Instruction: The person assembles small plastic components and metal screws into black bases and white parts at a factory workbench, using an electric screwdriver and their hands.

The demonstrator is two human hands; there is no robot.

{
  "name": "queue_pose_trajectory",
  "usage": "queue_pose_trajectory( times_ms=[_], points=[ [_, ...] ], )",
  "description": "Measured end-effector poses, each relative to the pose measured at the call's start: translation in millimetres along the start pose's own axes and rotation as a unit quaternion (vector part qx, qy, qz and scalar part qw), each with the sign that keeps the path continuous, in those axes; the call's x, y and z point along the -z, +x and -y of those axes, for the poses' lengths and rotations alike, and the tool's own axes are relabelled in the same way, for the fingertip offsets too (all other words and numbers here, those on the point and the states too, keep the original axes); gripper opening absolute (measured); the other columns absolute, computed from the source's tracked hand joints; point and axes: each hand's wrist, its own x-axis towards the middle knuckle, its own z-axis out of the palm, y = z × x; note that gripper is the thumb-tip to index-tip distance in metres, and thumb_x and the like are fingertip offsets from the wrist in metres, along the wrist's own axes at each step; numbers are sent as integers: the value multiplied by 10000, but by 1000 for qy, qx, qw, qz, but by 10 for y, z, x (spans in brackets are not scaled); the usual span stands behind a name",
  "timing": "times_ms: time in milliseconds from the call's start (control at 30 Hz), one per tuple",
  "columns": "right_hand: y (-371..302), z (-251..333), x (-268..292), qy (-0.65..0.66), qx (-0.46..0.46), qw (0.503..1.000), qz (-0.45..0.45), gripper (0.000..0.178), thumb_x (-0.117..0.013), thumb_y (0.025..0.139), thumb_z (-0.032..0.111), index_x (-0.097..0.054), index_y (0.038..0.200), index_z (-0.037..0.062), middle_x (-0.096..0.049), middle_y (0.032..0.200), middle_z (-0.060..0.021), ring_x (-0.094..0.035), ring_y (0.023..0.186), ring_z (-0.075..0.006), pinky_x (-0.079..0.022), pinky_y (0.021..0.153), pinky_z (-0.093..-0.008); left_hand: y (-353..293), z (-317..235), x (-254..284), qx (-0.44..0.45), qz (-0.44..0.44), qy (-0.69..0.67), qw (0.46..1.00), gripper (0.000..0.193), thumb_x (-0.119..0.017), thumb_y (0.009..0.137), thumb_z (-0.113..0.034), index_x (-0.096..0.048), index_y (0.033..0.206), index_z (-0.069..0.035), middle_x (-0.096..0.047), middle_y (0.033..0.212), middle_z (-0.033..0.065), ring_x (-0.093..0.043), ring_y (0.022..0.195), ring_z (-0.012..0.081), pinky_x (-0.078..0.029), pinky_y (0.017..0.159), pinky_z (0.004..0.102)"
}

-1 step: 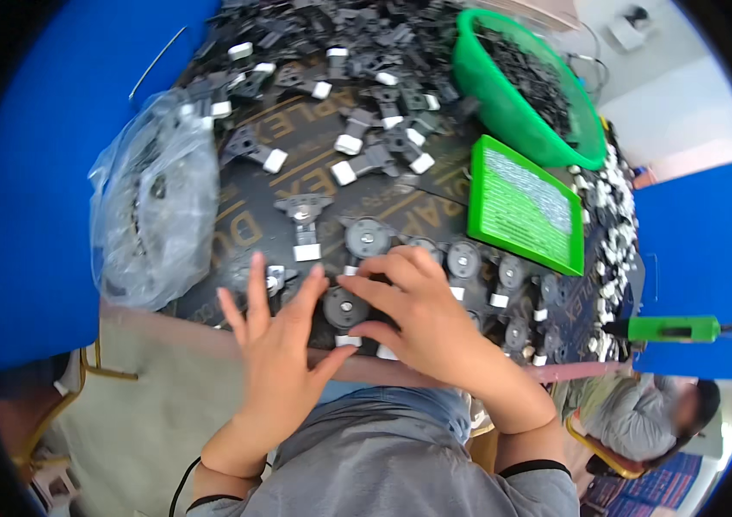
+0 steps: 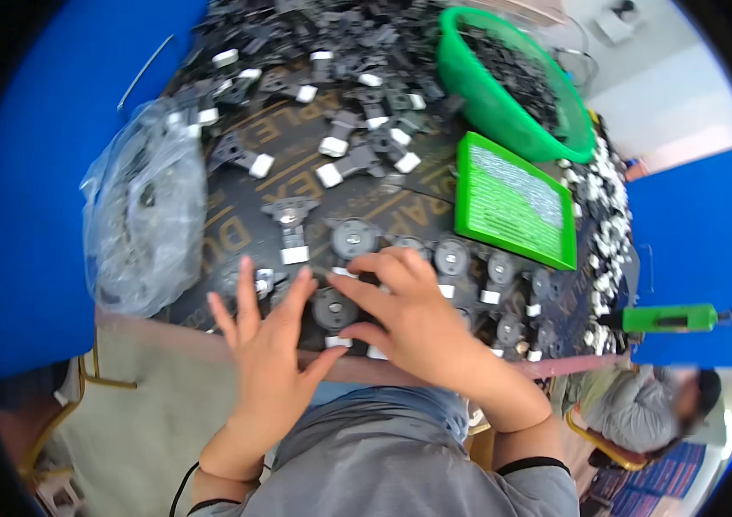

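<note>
A dark part with a round grey disc [image 2: 334, 308] and a white tab lies at the table's near edge, between my hands. The curved thumb and index finger of my right hand [image 2: 422, 323] reach around its right side. My left hand [image 2: 273, 349] is open and spread on the other side, its index finger beside the disc and its thumb near the white tab. A smaller dark part with a shiny metal piece [image 2: 265, 281] lies by my left fingers. Farther off are another disc part [image 2: 354, 239] and a dark bracket with a white tab [image 2: 293, 222].
More disc parts [image 2: 451, 257] stand in rows to the right. Beyond them are a green tray [image 2: 464, 194] of small metal pieces and a green basket [image 2: 455, 65] of black parts. A plastic bag [image 2: 146, 215] lies left; a green power screwdriver [image 2: 668, 318] hangs right.
The whole view has shifted slightly, so the table and its things sit a little farther left. My hands keep nearly the same pose around the disc part.
</note>
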Motion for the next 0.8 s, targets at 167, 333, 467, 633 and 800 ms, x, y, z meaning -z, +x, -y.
queue_pose_trajectory(
  times_ms=[167,333,467,633,800],
  points=[
    [-563,125,589,96,32,995,20,541,-820,734,250,-660,1215,62,-611,1162,-125,-557,1068,-348,-470,920,-439,-61,-12,15,17,-29,53,998,857,-828,698,-264,-447,1437,-57,-548,1402,96,-179,1490,387,-21,1166,627],
    [-1781,-19,1478,76,-275,951,123,476,-852,732,176,-686,1152,25,-689,1074,-139,-672,964,-279,-523,836,-383,-83,-52,15,1,-91,26,996,722,-767,749,-158,-489,1409,-74,-491,1460,87,-234,1478,379,-36,1184,589],
    [-2523,-750,1328,-100,-515,846,-95,493,-871,690,131,-659,1116,0,-692,1025,-106,-662,899,-215,-525,795,-336,-5,-212,4,-29,-107,5,994,660,-721,776,-101,-500,1398,-69,-512,1443,78,-264,1470,375,-42,1187,580],
    [-2602,-1102,1055,-17,-495,858,-135,506,-900,611,95,-625,1022,-8,-622,922,-112,-599,850,-238,-513,765,-347,-23,-518,-15,-48,-127,-12,991,560,-682,790,-57,-557,1336,-59,-560,1385,84,-331,1442,368,-64,1190,572],
    [-2690,-1252,1038,-61,-441,885,-135,453,-894,622,74,-586,947,2,-577,842,-79,-575,772,-200,-501,721,-343,72,-905,-186,-175,-43,-106,978,475,-669,779,-13,-608,1249,-44,-613,1251,126,-460,1327,397,-252,1147,564]
  ],
)
